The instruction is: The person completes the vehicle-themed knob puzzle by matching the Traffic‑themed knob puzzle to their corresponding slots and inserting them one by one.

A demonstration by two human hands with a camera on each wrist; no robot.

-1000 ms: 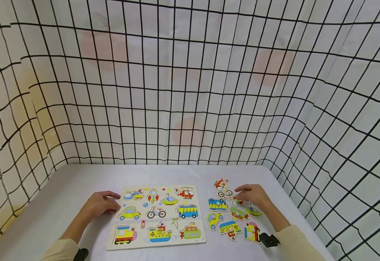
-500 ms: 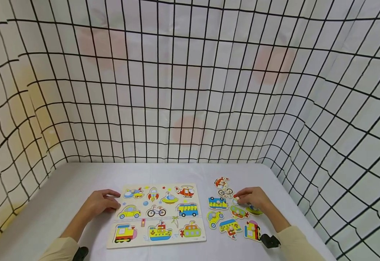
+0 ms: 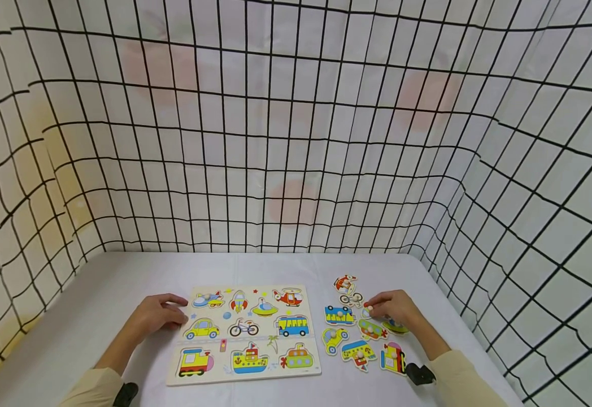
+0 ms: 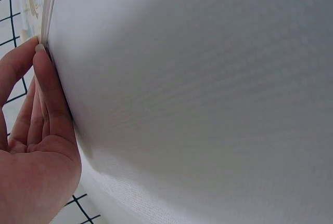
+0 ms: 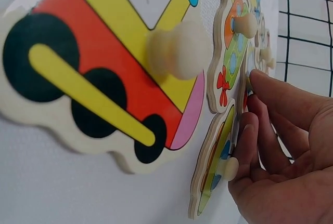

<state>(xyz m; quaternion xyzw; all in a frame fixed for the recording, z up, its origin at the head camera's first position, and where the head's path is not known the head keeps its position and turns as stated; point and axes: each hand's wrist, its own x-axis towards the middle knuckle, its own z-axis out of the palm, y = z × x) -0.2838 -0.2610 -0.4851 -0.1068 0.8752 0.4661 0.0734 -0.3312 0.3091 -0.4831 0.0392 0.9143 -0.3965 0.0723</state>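
My left hand (image 3: 159,315) rests at the left edge of a wooden puzzle board (image 3: 225,380), its fingertips touching the edge. In the left wrist view, the thumb and fingers (image 4: 54,89) meet the board's rim. My right hand (image 3: 395,308) pinches a small, mostly covered puzzle piece, apparently the rocket, by its knob. Around it lie the bicycle piece (image 3: 352,299), the submarine piece (image 3: 372,329) and the saucer piece (image 3: 395,327), partly under the hand. Closest in the right wrist view is the train piece (image 5: 125,68) with its round knob.
Other loose pieces lie right of the board: a helicopter (image 3: 345,284), a bus (image 3: 339,315), a car (image 3: 334,341) and a ship (image 3: 358,353). An airplane piece (image 3: 208,299) sits in the board. Black grid netting (image 3: 265,169) encloses the white table (image 3: 138,271).
The right hand's fingers have closed in on the piece beneath them and lifted or tilted it slightly. The left hand stays by the board's edge. The head view has shifted slightly.
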